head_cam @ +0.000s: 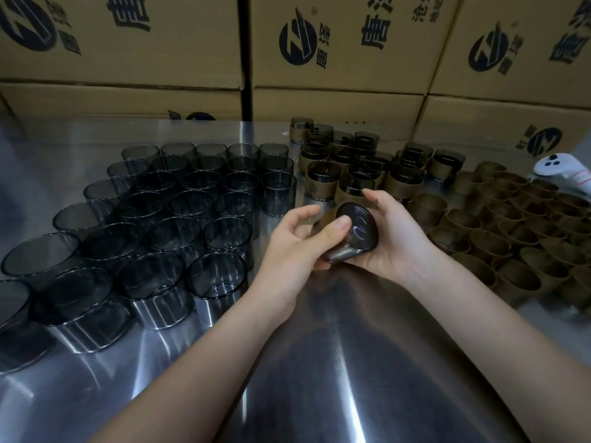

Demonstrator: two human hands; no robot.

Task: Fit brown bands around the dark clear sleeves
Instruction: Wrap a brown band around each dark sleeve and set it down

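Left hand (pixel 297 243) pinches the dark sleeve (pixel 359 230), thumb on its rim; right hand (pixel 395 238) cups it, fingers curled round. Sleeve tilted, over the steel table (pixel 319 362). Bare sleeves (pixel 166 212) left, banded sleeves (pixel 351 167) behind, loose brown bands (pixel 511 241) right

Curled left hand (pixel 295 243) meets curled right hand (pixel 395 243).

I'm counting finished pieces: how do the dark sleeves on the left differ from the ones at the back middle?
The left sleeves are bare, see-through from rim to base; the back sleeves each wear a brown band around the body. The left sleeves stand in even rows; the back sleeves cluster less evenly. Both are dark, clear, open-topped cylinders upright on the metal table.
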